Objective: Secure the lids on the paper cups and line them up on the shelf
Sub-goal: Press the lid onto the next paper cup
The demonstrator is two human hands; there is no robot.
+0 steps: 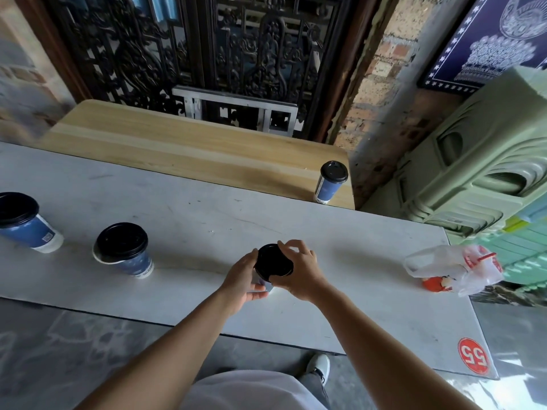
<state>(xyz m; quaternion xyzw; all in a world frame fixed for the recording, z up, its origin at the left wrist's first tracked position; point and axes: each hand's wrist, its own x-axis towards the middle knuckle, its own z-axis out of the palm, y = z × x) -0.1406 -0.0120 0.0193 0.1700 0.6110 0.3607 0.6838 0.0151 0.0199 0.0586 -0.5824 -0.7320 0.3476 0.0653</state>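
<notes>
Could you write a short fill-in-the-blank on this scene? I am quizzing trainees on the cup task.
1. The left hand steadies the blue paper cup while the right hand presses on its round black ____.
2. The number of lidded blue cups standing on the wooden shelf is ____.
3. The clear plastic bag lies at the ____ end of the grey table.

Missing words: lid; one; right

White "55" on red round sticker (472, 360), grey table's (207, 208) near-right corner.
</notes>
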